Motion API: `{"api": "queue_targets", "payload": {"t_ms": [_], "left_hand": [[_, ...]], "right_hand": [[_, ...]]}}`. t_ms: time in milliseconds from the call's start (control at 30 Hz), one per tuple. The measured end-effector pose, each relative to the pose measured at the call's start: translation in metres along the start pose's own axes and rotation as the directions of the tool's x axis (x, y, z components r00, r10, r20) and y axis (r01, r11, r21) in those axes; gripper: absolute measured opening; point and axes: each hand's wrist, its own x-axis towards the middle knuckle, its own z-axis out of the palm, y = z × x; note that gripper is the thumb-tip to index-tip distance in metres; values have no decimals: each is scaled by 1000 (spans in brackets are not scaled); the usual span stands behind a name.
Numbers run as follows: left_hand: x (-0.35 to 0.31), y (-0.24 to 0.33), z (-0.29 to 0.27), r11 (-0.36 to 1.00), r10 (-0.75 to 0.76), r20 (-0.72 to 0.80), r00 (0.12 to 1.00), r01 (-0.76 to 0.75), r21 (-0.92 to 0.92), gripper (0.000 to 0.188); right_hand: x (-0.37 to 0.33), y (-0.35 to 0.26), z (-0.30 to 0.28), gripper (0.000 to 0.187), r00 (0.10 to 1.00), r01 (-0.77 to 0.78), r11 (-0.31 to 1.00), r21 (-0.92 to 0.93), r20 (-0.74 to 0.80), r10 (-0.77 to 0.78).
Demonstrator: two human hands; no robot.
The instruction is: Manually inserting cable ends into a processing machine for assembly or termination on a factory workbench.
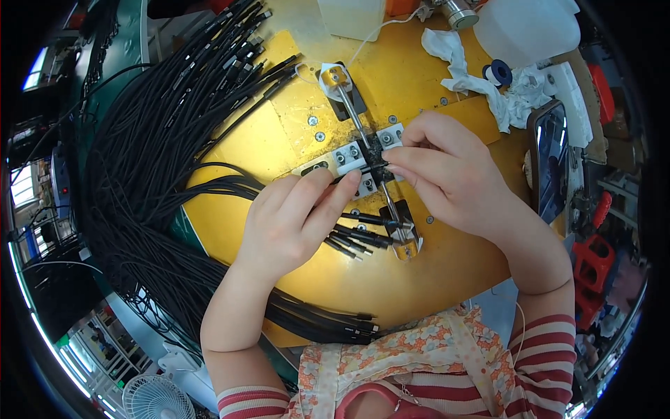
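A metal jig (pixel 349 158) with white blocks, screws and a slim steel rod is fixed in the middle of the yellow work plate. My left hand (pixel 286 220) is closed at the jig's left side, thumb and forefinger pinching a black cable (pixel 375 168). From the other side my right hand (pixel 453 171) is also closed, its fingertips pinched at the cable's right end. The fingers hide most of that end. Below my left fingers, several black cable ends with plugs (pixel 363 241) lie on the plate, near the rod's lower mount (pixel 407 246).
A large bundle of black cables (pixel 150 153) covers the left side. More cable ends (pixel 349 328) lie by the front edge. At right are a phone (pixel 550 160), crumpled white tissue (pixel 481 87) and a small dark spool (pixel 497 72). Translucent plastic containers (pixel 527 28) stand at the back.
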Motion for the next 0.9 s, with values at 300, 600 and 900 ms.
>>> {"api": "queue_targets", "payload": {"t_ms": [300,600,900], "left_hand": [[-1,1,1,1000,-30,20,999,30,-7,41],[-1,2,0,999,-39,39,998,39,14,41],[-3,2,1,998,-57,41,998,57,15,41]], "right_hand": [[-6,-7,-4,13,980,200,916,-349,59,-192],[-6,-9,-13,13,977,208,917,-340,115,-179],[-5,-22,-28,10,854,-465,816,343,419,310]]}}
